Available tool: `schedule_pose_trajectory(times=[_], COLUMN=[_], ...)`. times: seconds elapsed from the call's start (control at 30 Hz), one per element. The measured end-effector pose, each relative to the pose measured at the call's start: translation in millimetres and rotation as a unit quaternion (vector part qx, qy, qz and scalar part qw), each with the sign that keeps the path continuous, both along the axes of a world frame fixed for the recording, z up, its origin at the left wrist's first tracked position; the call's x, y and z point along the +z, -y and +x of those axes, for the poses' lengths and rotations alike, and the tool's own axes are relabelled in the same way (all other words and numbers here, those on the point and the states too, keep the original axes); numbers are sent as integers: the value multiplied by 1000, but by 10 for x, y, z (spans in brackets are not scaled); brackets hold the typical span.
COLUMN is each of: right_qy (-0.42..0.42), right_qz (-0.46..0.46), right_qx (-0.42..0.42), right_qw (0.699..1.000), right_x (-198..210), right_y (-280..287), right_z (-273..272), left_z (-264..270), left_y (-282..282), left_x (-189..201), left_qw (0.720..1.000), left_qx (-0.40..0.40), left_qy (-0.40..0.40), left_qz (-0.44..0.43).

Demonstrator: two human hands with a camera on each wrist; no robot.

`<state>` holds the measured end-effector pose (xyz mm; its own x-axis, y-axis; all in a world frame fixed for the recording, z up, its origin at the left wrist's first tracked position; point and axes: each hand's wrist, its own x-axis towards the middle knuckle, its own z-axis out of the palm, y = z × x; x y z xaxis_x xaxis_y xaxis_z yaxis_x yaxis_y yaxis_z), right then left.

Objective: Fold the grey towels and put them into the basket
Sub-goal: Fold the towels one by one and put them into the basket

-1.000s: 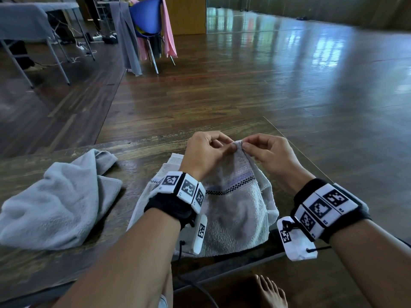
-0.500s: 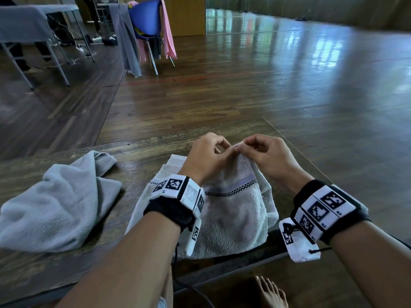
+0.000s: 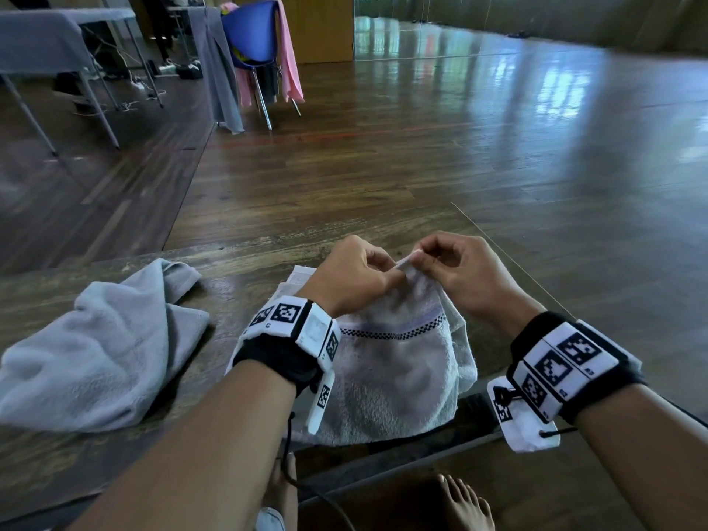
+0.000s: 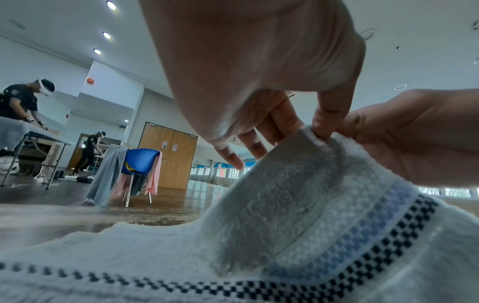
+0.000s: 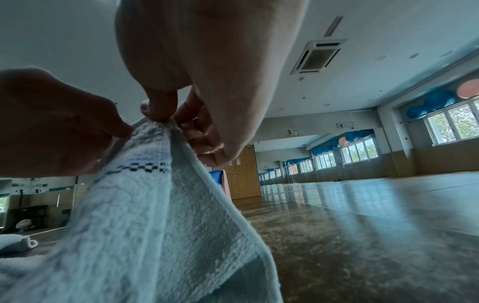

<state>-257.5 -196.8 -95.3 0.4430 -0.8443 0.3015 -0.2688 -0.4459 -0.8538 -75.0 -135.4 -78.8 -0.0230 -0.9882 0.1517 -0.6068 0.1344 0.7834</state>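
A grey towel [image 3: 394, 369] with a checkered stripe lies on the wooden table [image 3: 237, 247], its near end hanging over the front edge. Both hands meet at its raised far corner. My left hand [image 3: 356, 277] pinches the towel's edge [image 4: 311, 147] between thumb and fingers, and my right hand [image 3: 456, 270] pinches the same corner [image 5: 158, 131] from the other side. A second grey towel [image 3: 95, 350] lies crumpled on the table's left part, apart from both hands. No basket shows in any view.
The table's right edge [image 3: 509, 258] runs just past my right hand, with wooden floor [image 3: 498, 147] beyond. A blue chair [image 3: 253, 36] draped with pink and grey cloths stands far back left. Other people work at tables [image 4: 33, 135] in the distance. My bare feet [image 3: 463, 503] are under the table.
Both hands have stayed together at the towel's corner, working it with small finger movements. The left wrist has dropped slightly. The second towel has not moved.
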Motion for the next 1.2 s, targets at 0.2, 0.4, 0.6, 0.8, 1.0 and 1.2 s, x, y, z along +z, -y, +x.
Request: schedule_pose_trajectory(times=[0.2,0.4,0.6,0.8,1.0,1.2], right_qy=[33,42,5,-18,-29,-45], right_qz=[-9,12,22,36,42,42], right_qx=[-78,-193,-256,-268,-275,-284], right_qw=[996,980,966,963,960,957], right_x=[-41,-145,-234,-248,-237,-275], right_y=[126,332,395,381,364,335], right_z=[-200,-399,-444,-424,-396,-354], left_z=[175,497,757,936,1020,1045], left_y=[-35,-45,-88,-175,-279,-356], left_x=[-22,-105,-202,-228,-199,-203], left_qw=[993,982,958,948,948,948], left_qx=[22,82,162,198,212,225], left_qy=[112,172,231,245,234,223], left_qz=[-5,-18,-44,-44,-36,-32])
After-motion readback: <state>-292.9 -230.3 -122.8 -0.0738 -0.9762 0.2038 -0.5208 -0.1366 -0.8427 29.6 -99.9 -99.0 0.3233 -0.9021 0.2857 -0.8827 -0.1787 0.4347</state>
